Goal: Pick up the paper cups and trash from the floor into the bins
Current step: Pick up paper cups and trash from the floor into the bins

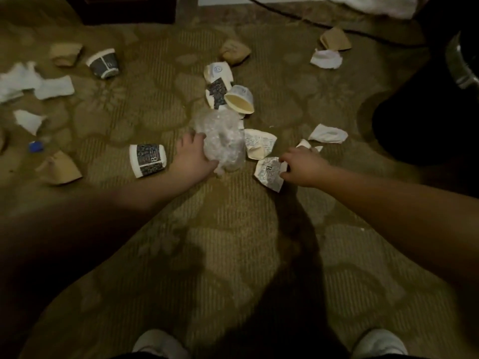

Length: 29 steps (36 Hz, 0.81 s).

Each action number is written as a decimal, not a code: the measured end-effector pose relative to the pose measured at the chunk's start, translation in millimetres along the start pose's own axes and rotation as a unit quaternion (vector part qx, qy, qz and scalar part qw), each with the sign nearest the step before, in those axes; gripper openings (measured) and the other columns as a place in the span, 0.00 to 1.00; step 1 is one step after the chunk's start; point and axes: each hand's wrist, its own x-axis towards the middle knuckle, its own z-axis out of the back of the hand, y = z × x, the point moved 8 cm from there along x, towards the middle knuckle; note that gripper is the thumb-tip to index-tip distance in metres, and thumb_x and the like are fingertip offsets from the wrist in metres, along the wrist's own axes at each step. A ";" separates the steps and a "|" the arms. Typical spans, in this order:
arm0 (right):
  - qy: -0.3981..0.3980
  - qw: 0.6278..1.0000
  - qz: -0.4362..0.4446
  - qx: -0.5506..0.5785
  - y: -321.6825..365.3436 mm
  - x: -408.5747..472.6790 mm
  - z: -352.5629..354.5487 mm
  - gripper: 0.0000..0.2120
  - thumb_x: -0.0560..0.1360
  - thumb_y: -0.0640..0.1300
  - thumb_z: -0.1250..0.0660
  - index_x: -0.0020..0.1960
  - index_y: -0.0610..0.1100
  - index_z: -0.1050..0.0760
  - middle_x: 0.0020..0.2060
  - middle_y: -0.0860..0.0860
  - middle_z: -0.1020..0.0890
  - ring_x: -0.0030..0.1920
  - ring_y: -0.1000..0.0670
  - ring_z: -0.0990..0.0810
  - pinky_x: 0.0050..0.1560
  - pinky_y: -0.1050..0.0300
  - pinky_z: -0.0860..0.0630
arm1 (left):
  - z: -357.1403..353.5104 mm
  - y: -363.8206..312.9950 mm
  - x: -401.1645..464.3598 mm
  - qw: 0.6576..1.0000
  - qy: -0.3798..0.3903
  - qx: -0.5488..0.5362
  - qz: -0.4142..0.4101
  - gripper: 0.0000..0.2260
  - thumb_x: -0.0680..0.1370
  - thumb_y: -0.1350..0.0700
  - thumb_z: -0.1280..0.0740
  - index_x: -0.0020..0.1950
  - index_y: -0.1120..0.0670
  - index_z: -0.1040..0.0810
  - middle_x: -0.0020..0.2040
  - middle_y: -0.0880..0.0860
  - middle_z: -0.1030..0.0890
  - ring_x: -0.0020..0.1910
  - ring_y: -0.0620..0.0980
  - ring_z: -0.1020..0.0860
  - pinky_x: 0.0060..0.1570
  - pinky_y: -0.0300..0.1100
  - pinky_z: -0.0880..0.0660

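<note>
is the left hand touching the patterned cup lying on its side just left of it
Apart. The head view shows carpet between the left hand and the patterned cup.

Black bin cut off by right edge; left forearm blurred.

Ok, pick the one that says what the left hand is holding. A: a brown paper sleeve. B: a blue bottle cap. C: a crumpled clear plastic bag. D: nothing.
C: the left hand grips the clear plastic bag on the carpet, fingers curled round its side.
</note>
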 end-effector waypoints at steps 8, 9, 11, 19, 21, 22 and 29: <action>0.010 0.998 -0.055 -0.033 2.5 20.8 -17.7 0.26 0.77 0.58 0.36 0.71 0.48 0.33 0.69 0.48 0.28 0.70 0.44 0.33 0.69 0.41 0.41 | -22.5 -14.0 52.7 0.997 0.044 0.056 -0.001 0.56 0.67 0.31 0.28 0.81 0.47 0.59 0.81 0.57 0.61 0.79 0.65 0.58 0.75 0.66 0.52; 0.016 0.998 -0.059 -0.032 5.3 22.0 -21.1 0.26 0.76 0.58 0.36 0.70 0.48 0.33 0.68 0.48 0.27 0.70 0.44 0.32 0.68 0.42 0.41 | -27.9 -15.8 57.3 0.997 0.057 0.053 0.000 0.57 0.66 0.31 0.27 0.81 0.46 0.61 0.81 0.56 0.62 0.79 0.65 0.60 0.74 0.67 0.53; 0.022 0.997 -0.061 -0.040 11.6 23.6 -27.8 0.27 0.76 0.59 0.35 0.71 0.47 0.33 0.68 0.47 0.27 0.69 0.43 0.32 0.67 0.42 0.40 | -39.6 -18.9 64.1 0.995 0.084 0.056 0.001 0.58 0.65 0.30 0.27 0.81 0.46 0.62 0.81 0.55 0.63 0.78 0.65 0.62 0.74 0.68 0.55; 0.010 0.994 -0.060 -0.092 24.8 16.6 -46.3 0.32 0.74 0.64 0.34 0.70 0.46 0.33 0.67 0.46 0.26 0.69 0.42 0.32 0.67 0.41 0.39 | -88.7 -19.6 53.1 0.979 0.144 0.129 -0.063 0.47 0.74 0.42 0.29 0.81 0.48 0.58 0.79 0.58 0.45 0.77 0.63 0.43 0.70 0.62 0.37; 0.006 0.994 -0.060 -0.089 24.0 15.9 -48.5 0.31 0.74 0.64 0.34 0.70 0.46 0.33 0.67 0.46 0.27 0.69 0.42 0.32 0.67 0.41 0.40 | -90.0 -19.6 50.9 0.982 0.126 0.117 -0.081 0.37 0.78 0.49 0.33 0.81 0.50 0.49 0.74 0.58 0.35 0.71 0.61 0.33 0.65 0.57 0.30; 0.006 0.994 -0.061 -0.087 23.4 15.4 -48.6 0.31 0.74 0.64 0.34 0.69 0.46 0.32 0.67 0.46 0.27 0.69 0.42 0.33 0.67 0.41 0.40 | -89.5 -17.9 48.4 0.984 0.127 0.097 -0.080 0.33 0.78 0.52 0.34 0.80 0.50 0.45 0.72 0.58 0.31 0.67 0.60 0.29 0.63 0.55 0.28; -0.104 0.993 -0.042 0.046 27.5 6.8 -21.8 0.30 0.76 0.64 0.36 0.71 0.49 0.31 0.70 0.49 0.30 0.70 0.45 0.34 0.68 0.43 0.38 | -78.6 -5.3 14.8 0.989 0.131 -0.064 -0.030 0.15 0.80 0.59 0.37 0.67 0.59 0.24 0.64 0.59 0.22 0.62 0.57 0.24 0.62 0.47 0.29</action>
